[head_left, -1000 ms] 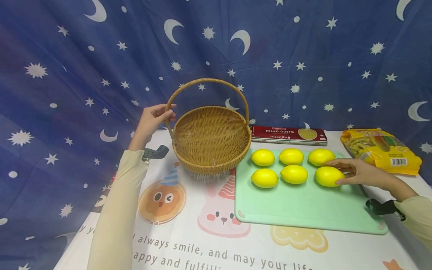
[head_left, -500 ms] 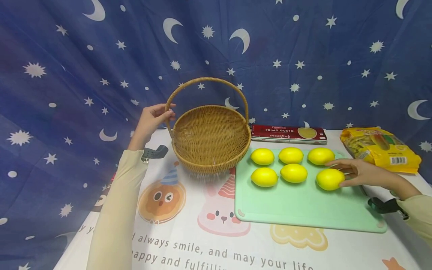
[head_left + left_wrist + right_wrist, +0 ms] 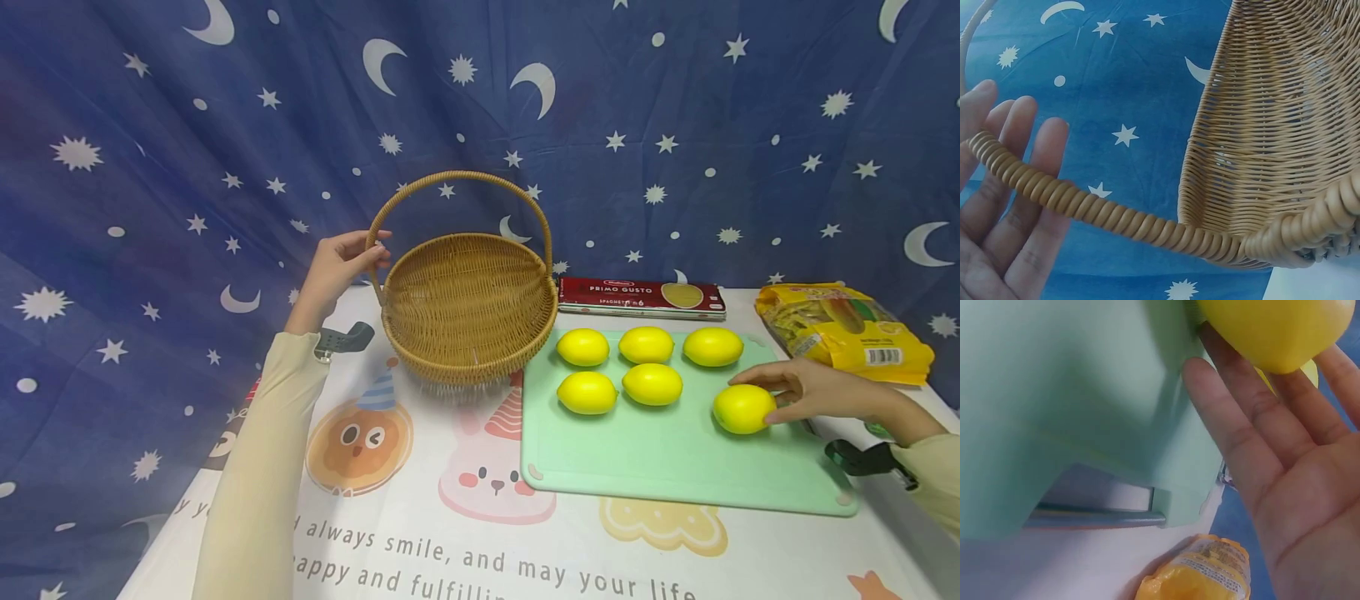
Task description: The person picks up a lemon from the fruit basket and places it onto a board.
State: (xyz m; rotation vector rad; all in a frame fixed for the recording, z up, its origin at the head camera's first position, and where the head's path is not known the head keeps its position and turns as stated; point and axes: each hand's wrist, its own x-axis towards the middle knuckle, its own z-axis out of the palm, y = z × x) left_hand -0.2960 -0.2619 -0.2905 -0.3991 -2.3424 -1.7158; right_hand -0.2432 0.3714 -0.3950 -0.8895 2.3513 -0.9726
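At the centre of the head view a wicker basket (image 3: 467, 304) is tipped with its woven inside facing me. My left hand (image 3: 336, 271) holds the left side of its arched handle (image 3: 457, 176); in the left wrist view the fingers lie behind that handle (image 3: 1110, 217) and the thumb is over it. On the right, my right hand (image 3: 821, 392) grips a yellow lemon (image 3: 742, 409) between thumb and fingers, over the mint-green cutting board (image 3: 660, 467). The same lemon (image 3: 1282, 328) fills the top of the right wrist view. Several other lemons (image 3: 652, 385) lie in two rows behind and left of it.
A dark red spaghetti box (image 3: 637, 299) lies behind the board. A yellow food bag (image 3: 847, 333) sits at the back right, beyond my right hand. The white printed tablecloth (image 3: 420, 542) covers the table, and a blue starry curtain (image 3: 585, 142) hangs behind.
My right hand has drawn its lemon toward me and slightly right, away from the other lemons. The left hand and the basket have stayed in place.
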